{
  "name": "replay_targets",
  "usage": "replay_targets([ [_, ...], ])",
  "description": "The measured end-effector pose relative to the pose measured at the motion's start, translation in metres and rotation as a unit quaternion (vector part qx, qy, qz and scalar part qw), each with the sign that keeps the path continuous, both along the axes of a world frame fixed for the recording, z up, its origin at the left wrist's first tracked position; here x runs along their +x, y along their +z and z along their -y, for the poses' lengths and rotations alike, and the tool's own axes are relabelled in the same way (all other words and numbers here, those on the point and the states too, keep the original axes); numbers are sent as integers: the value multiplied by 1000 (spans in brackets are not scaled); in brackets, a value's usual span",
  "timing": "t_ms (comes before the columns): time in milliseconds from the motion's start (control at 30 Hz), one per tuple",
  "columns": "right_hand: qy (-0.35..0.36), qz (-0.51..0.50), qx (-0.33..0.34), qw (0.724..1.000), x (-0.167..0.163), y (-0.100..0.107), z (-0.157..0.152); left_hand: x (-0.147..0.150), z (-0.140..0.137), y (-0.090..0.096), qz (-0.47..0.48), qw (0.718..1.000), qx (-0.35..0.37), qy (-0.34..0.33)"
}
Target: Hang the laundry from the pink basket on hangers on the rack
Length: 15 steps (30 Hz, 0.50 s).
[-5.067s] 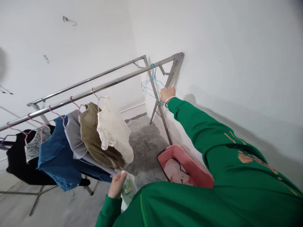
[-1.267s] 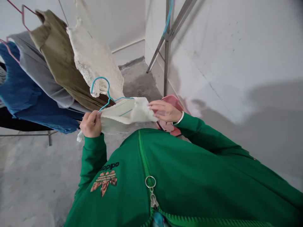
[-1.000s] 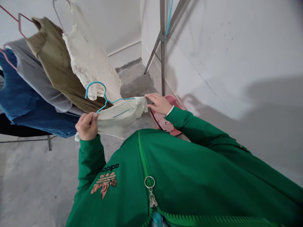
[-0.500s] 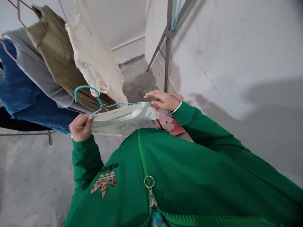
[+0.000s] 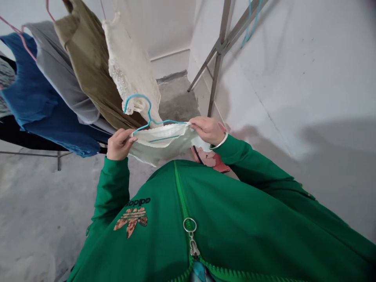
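Observation:
A white garment (image 5: 164, 147) hangs on a light-blue hanger (image 5: 149, 113) in front of my chest. The hanger's hook stands up, and its lower bar shows through the garment's neck opening. My left hand (image 5: 120, 144) pinches the garment's left shoulder over the end of the hanger. At the opposite shoulder, my right hand (image 5: 208, 130) is closed on the white cloth by the other hanger end. Below my hands the garment hangs down, its lower part hidden behind my green jacket.
To the left hang a cream lace garment (image 5: 126, 58), an olive garment (image 5: 85, 51), a grey one (image 5: 58, 66) and a blue one (image 5: 38, 102). A metal stand (image 5: 219, 58) with blue hangers (image 5: 249, 29) is by the white wall. Something pink (image 5: 213, 159) lies low behind my right forearm.
My right hand has closed from spread fingers onto the garment's right shoulder. The hanger and garment have shifted right in view, with my left hand still pinching its end.

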State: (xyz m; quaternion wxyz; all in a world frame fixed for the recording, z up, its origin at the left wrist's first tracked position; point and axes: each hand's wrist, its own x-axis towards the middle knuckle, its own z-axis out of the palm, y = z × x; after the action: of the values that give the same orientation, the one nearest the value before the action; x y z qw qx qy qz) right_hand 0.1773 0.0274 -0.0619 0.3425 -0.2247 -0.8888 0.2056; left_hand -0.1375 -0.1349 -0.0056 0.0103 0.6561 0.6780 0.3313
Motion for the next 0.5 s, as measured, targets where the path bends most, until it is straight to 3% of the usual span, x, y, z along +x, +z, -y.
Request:
replay_targets([
  [233,-64,-57,-21,996,37,22,-16,-46,6,-11,-33,997,-75,15],
  [500,-33,-59,-18,998,41,31,-20,1,-19,-18,-15,995,-66,-75],
])
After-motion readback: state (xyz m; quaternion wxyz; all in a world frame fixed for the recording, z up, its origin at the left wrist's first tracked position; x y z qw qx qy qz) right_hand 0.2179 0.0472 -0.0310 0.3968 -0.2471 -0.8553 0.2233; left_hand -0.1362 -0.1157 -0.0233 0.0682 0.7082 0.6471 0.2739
